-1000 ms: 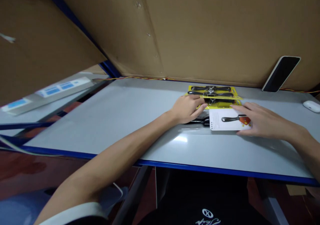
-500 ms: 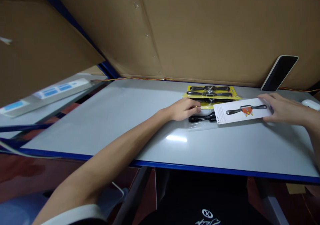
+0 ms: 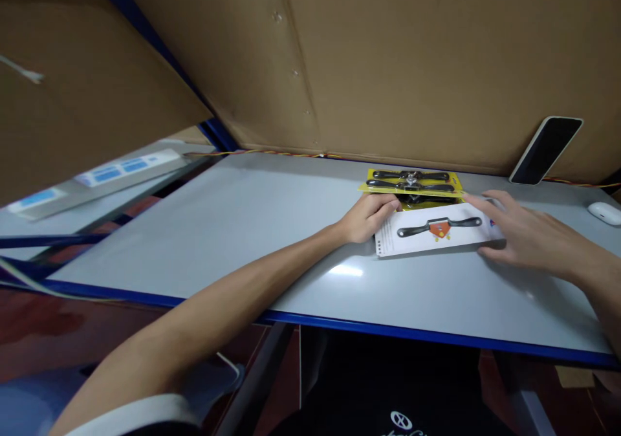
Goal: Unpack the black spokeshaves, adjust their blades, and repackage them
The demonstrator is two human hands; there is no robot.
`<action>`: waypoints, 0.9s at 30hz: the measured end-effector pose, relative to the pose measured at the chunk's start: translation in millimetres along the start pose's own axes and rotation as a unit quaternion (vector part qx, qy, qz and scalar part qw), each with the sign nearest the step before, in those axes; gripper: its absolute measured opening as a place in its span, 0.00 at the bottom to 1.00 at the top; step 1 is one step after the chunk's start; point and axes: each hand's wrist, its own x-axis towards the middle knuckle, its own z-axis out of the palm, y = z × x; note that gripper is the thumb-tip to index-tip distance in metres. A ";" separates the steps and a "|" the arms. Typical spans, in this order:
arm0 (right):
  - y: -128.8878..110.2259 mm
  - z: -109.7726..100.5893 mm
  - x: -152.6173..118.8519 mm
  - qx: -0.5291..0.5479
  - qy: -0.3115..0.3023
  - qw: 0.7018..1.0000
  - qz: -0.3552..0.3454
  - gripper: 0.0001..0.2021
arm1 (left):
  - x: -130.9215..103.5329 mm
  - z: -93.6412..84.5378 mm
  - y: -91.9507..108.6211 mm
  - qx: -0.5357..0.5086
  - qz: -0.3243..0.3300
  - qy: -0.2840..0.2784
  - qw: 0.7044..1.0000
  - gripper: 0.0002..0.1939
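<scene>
Several spokeshaves in blister packs with yellow cards lie stacked toward the back of the table. In front of them, a white card printed with a picture of a spokeshave lies slightly slanted, covering what is beneath it. My left hand is closed at the left end of the packs, with its fingers curled and its fingertips partly hidden. At the white card's right end is my right hand, its thumb and fingers spread apart, close to the card's edge and slightly blurred.
A phone leans against the brown board behind the table. A white earbud case rests at the far right. On the left, a power strip lies on a neighbouring surface. Thin twisted wires run along the table's back edge.
The white card has moved left and down over the clear pack with the black spokeshave, now covered. My right hand has loosened from the card, its fingers spreading. My left hand stays beside the packs.
</scene>
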 end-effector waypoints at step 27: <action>12.5 2.6 0.5 -0.027 -0.004 0.998 0.052 0.35 | 7.0 -30.2 10.1 -0.139 -0.124 -0.243 0.952 0.10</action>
